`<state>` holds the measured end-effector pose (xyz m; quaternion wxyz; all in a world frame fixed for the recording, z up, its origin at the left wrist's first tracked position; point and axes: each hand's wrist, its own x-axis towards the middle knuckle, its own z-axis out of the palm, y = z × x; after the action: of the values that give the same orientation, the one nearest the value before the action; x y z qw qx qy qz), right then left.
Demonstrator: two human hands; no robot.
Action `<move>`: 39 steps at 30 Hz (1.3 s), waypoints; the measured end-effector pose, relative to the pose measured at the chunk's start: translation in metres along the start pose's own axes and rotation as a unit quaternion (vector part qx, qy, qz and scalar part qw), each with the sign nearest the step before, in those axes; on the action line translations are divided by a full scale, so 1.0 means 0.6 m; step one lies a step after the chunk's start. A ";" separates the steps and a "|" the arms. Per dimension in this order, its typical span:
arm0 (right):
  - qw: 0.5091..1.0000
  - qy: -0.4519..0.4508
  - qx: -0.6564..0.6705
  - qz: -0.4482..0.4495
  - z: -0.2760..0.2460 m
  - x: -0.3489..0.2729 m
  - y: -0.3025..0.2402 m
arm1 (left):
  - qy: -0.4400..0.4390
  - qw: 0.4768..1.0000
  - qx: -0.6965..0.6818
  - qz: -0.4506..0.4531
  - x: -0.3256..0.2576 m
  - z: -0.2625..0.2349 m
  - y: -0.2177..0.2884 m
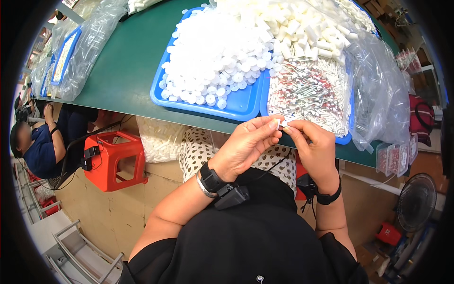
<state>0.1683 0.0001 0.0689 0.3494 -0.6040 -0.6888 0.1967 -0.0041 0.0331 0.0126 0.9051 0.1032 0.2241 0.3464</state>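
Observation:
My left hand (246,144) and my right hand (314,144) meet at the table's front edge, both pinching. Between their fingertips is a small white plastic piece (283,123); its exact kind is too small to make out. Just beyond the hands, a blue tray of thin parts holds a heap of slender white pins (309,87) with red and metallic bits. To its left, a larger blue tray (236,115) bears a pile of translucent white round discs (213,52). Behind them lie short cream-coloured tubes (298,28), heaped up.
Clear plastic bags (380,90) lie right of the trays on the green table (125,61). A red stool (116,161) stands at left, near a seated person (45,142). Beneath the table is a bag of white parts (161,142). A black fan (416,201) stands at right.

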 end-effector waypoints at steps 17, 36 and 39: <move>0.989 0.011 -0.050 -0.137 0.038 -0.016 0.024 | 0.039 0.998 0.019 0.035 0.004 -0.009 -0.015; 0.956 -0.001 -0.291 -0.028 -0.085 -0.020 0.131 | 0.048 0.998 0.027 0.019 0.001 0.012 0.001; 0.960 0.020 -0.273 -0.068 -0.079 -0.009 0.143 | 0.045 0.998 0.031 0.023 0.001 0.013 0.002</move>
<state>0.2619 0.0040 0.0405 0.1978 -0.6323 -0.7483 -0.0350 -0.0008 0.0340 0.0198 0.8826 0.1205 0.2723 0.3639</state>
